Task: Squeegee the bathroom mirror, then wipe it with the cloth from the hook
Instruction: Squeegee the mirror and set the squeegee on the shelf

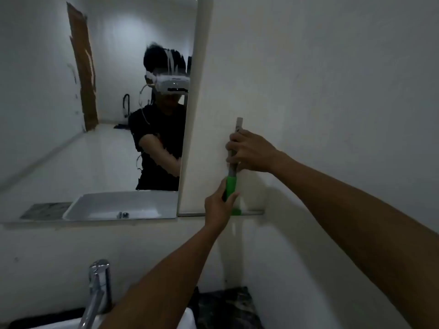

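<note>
One squeegee (232, 179) in two hands: left hand (219, 210), right hand (251, 151).

Glossy glass mirror (95, 115) at ten o'clock, smooth matt painted wall (332, 79) at two. Polished chrome tap (98, 288) at seven, green plastic squeegee handle (231, 186) centre, dark veined stone counter (225, 309) at six.

No legible text anywhere.

Chrome tap (98, 288) bottom left above white basin rim (71, 324); dark marbled countertop (228, 307) beside it; plain white wall (332, 67) behind
</note>
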